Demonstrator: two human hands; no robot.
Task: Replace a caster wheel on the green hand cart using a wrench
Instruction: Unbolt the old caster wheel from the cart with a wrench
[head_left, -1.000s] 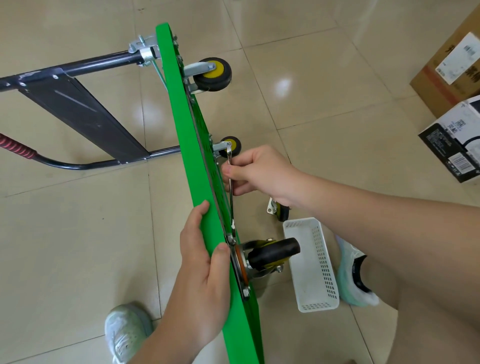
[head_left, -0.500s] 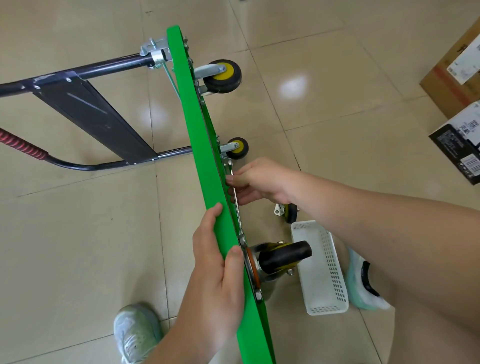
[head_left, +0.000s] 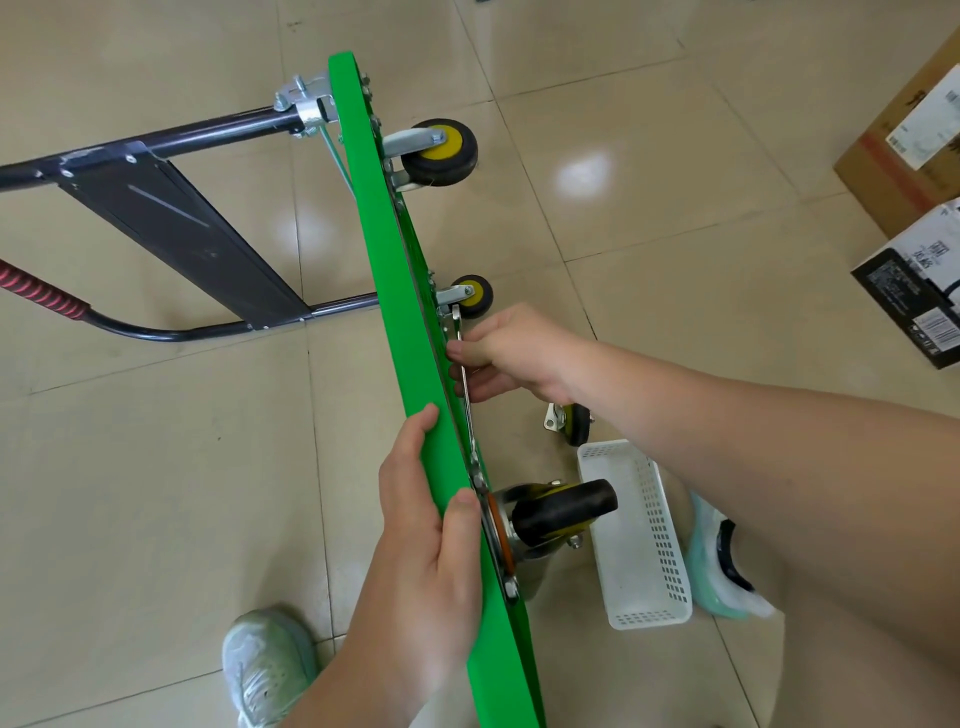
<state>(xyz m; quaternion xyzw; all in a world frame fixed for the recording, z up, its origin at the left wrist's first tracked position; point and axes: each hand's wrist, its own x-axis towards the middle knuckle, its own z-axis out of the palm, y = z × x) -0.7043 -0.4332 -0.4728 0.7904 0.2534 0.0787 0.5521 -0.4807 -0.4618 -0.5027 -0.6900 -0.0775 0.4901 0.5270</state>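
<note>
**Head view.** Against the preceding frames little has changed. Both grips are as they were, and the wrench (head_left: 469, 410) lies along the cart's underside as before. Only the framing has shifted slightly.

The green hand cart (head_left: 395, 291) stands on its edge on the tiled floor. The left hand (head_left: 426, 525) clasps that edge, fingers on the near face and thumb over the rim. The right hand (head_left: 511, 353), beyond the left and apart from it, has its fingers curled round the upper part of the wrench. The wrench's lower end reaches the mounting plate of the black caster wheel (head_left: 563, 506), just right of the left thumb.

**Surroundings.** A loose caster (head_left: 574, 423) lies on the floor below the right wrist, beside a white perforated basket (head_left: 641, 545). Two yellow-hubbed wheels (head_left: 441, 153) (head_left: 472, 296) sit beyond the right hand. The dark folded handle frame (head_left: 171, 218) with its red grip (head_left: 41, 293) extends left of both hands. A cardboard box (head_left: 904, 156) and a black-and-white carton (head_left: 914, 291) stand far right. One shoe (head_left: 267, 665) shows below the left forearm.

**Obstructions.** The right forearm covers part of the loose caster, and the cart's edge hides most of the underside fastenings.
</note>
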